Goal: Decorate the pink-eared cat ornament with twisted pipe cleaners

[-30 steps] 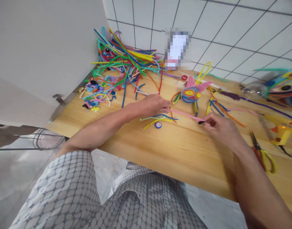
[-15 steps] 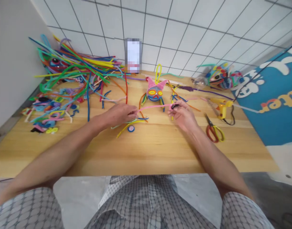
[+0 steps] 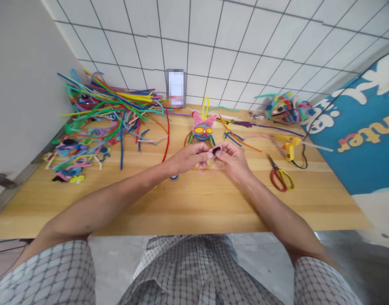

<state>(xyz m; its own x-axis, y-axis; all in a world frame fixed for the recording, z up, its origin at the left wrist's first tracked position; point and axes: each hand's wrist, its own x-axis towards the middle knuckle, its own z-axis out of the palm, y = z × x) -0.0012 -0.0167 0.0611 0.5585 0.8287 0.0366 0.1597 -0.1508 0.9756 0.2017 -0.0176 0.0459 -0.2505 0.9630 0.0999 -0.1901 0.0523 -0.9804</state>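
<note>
My left hand (image 3: 190, 156) and my right hand (image 3: 233, 158) meet over the middle of the wooden table (image 3: 194, 199). Both pinch a pink pipe cleaner (image 3: 209, 170), which droops in a loop under my fingers. A small black piece (image 3: 216, 150) sits at my right fingertips, where the two hands touch. Just beyond my hands stands a small pipe-cleaner figure (image 3: 202, 127) with pink ears, a blue face and a yellow loop on top.
A big heap of coloured pipe cleaners (image 3: 108, 106) covers the back left, with small coiled bits (image 3: 74, 156) nearer the left edge. Red-and-yellow scissors (image 3: 280, 176) and a yellow glue gun (image 3: 288, 146) lie to the right. Another colourful figure (image 3: 285, 108) sits by the tiled wall.
My hands were apart with the pink pipe cleaner stretched straight between them. They have come together, and the pipe cleaner now hangs bent in a loop. The view has turned right.
</note>
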